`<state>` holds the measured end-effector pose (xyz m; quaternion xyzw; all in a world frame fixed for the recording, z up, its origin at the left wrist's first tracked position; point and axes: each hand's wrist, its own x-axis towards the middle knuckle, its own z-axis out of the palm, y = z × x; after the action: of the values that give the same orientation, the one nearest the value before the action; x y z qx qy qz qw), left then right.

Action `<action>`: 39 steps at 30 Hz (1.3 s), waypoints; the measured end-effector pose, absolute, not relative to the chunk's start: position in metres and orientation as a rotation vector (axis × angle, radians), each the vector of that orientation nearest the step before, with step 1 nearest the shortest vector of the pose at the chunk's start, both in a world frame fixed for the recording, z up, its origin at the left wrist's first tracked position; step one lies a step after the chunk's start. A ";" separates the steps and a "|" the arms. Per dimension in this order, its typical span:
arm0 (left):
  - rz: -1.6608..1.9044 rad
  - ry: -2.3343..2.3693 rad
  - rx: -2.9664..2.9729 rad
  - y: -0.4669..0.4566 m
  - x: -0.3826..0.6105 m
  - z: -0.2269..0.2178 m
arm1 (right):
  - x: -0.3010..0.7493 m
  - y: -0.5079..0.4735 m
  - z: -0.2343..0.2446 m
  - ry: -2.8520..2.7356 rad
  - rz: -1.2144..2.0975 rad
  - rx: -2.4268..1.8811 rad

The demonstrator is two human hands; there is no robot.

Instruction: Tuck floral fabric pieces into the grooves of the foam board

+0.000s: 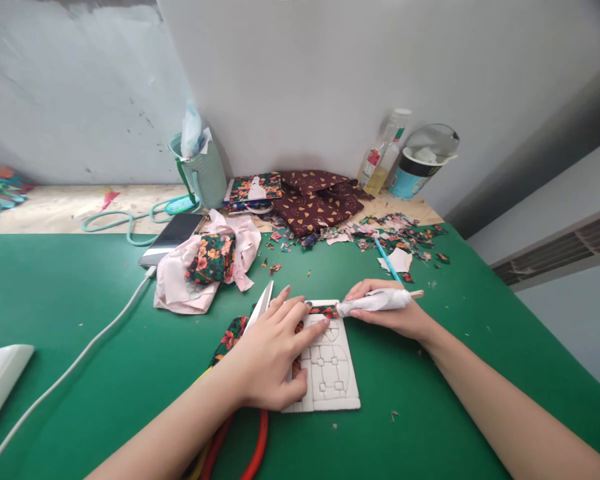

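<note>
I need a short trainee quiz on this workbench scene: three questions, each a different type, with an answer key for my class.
1. Multiple choice: What does the right hand hold?
A) The scissors
B) A white-wrapped tool
C) The clear bottle

2. True or false: The left hand lies over part of the white patterned board.

3. Fill in the missing word: The white cable leads to the ____ lying near the pink cloth.

Key:
1. B
2. True
3. Phone
</note>
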<state>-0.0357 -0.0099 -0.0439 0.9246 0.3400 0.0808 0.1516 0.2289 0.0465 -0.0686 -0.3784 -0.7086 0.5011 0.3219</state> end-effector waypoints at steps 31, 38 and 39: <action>0.252 0.971 2.640 -0.009 -0.037 -0.044 | 0.229 0.047 -0.067 -1.900 1.302 -0.992; 0.223 0.973 2.641 -0.010 -0.037 -0.043 | 0.230 0.048 -0.070 -1.853 1.322 -0.999; 0.221 0.975 2.639 -0.010 -0.036 -0.043 | 0.230 0.048 -0.070 -1.858 1.323 -1.003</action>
<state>-0.0364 -0.0096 -0.0429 0.9233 0.3410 0.0772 0.1590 0.2298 0.0477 -0.0701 -0.3815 -0.7067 0.5033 0.3190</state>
